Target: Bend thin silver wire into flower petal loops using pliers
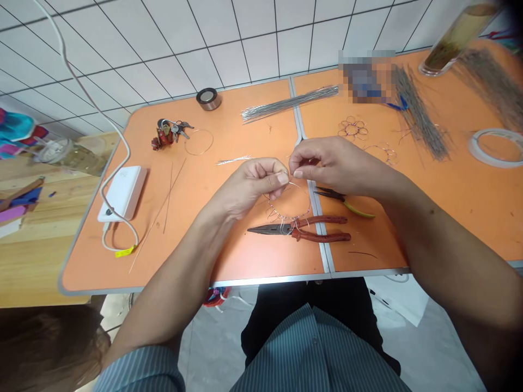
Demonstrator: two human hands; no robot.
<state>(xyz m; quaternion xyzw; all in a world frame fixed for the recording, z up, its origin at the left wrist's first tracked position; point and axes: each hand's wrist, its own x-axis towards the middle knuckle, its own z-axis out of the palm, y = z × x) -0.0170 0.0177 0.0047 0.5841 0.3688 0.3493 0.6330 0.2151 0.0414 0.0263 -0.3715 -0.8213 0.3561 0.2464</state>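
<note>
My left hand (261,181) pinches a thin wire ring (304,213) with small loops along its lower side. The ring hangs below my fingers, over the table. Close beside it, my right hand (322,162) has thumb and fingertips pressed together near the ring's upper part; what sits between them is too small to make out. Under the loops lie long-nose pliers (321,237) with red handles, their jaws pointing left. Smaller pliers (355,209) with a yellow handle rest below my right wrist, partly covered by it.
On the orange table (245,261) are a wire bundle (286,103), another bundle (420,114), a flower-shaped wire piece (352,128), tape (208,99), keys (177,129) and a white power bank (122,193) with a cable. A tall glass (453,43) stands at the back right.
</note>
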